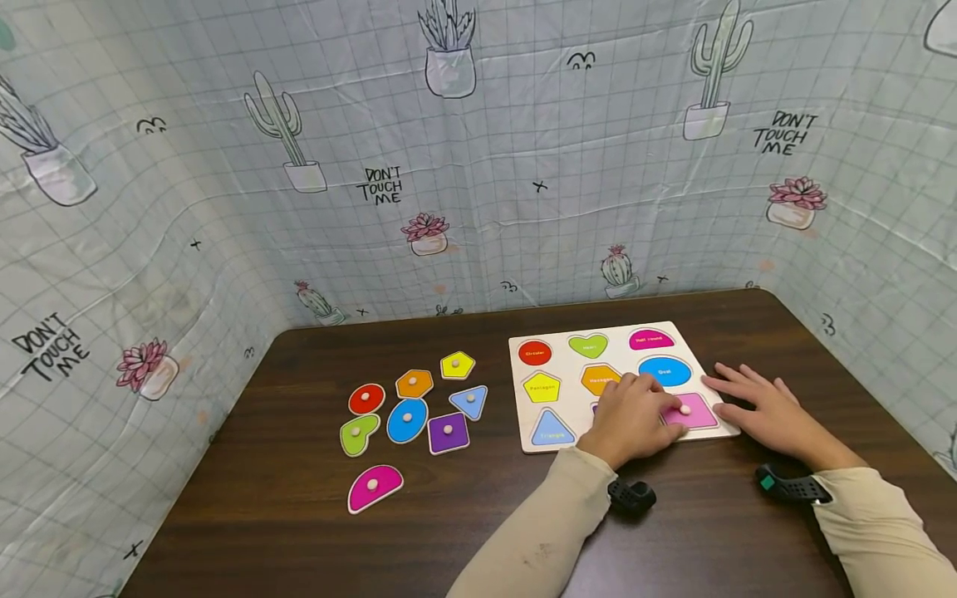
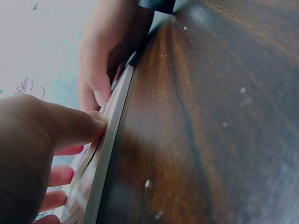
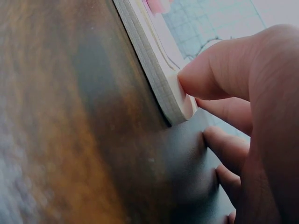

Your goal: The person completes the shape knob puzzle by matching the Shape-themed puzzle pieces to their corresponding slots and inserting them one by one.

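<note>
Board [image 1: 559, 350], pale and printed with coloured named shapes, lies flat on the dark wooden table [image 1: 284, 507]; positions below are given from it. Pink rectangle [image 1: 704, 412] at the board's near right corner, its small round knob [image 1: 684, 409] uppermost; whether it sits fully flush I cannot tell.

Left hand [image 1: 632, 418]: over the board's near side, thumb and index finger closed about the rectangle's knob, the other fingers bent over the board and partly hiding the printing there. Right hand [image 1: 770, 415]: at the board's right edge, fingers extended and spread, thumb resting on the near right corner. The two hands are apart, near each other.

Left of the board, well clear of it, eight loose knobbed pieces: yellow pentagon [image 1: 458, 366], orange hexagon [image 1: 414, 384], red circle [image 1: 366, 399], light blue triangle [image 1: 468, 403], blue oval [image 1: 407, 421], purple square [image 1: 449, 433] and green heart [image 1: 360, 435] form a loose cluster. Magenta half-round [image 1: 376, 488] lies nearer the person, a little apart from the others.

Behind the board: cloth backdrop [image 1: 523, 249], gridded, with drawn potted plants. Dark wristband [image 1: 631, 496] on the left wrist, another on the right.
</note>
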A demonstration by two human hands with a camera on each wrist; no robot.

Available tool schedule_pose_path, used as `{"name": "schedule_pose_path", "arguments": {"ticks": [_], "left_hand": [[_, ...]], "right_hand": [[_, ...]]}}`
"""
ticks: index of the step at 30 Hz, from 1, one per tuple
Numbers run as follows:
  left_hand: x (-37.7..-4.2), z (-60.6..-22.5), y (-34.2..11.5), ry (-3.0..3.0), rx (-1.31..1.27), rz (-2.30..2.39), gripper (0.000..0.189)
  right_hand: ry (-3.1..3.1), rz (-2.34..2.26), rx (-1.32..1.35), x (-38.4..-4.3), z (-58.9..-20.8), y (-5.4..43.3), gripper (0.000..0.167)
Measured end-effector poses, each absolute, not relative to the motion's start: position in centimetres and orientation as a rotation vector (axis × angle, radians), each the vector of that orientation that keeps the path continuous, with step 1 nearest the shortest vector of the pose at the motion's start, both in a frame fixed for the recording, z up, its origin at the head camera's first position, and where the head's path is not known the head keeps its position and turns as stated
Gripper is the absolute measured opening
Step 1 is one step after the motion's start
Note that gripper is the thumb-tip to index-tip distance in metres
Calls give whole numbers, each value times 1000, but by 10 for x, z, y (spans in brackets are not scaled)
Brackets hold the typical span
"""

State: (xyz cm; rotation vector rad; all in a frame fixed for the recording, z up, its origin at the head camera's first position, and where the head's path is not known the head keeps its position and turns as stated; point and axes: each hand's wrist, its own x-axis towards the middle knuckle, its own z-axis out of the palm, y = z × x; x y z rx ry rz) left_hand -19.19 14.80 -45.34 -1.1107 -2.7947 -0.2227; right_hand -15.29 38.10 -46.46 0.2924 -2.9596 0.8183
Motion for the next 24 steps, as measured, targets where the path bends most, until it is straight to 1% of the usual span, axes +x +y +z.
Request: {"name": "schedule_pose_path", "arguments": {"ticks": [24], "left_hand": [[-191,-455,145,-2796,-1098,-226,40]], "right_hand": [[-2977,792,276,-154,-465,381,52]]}}
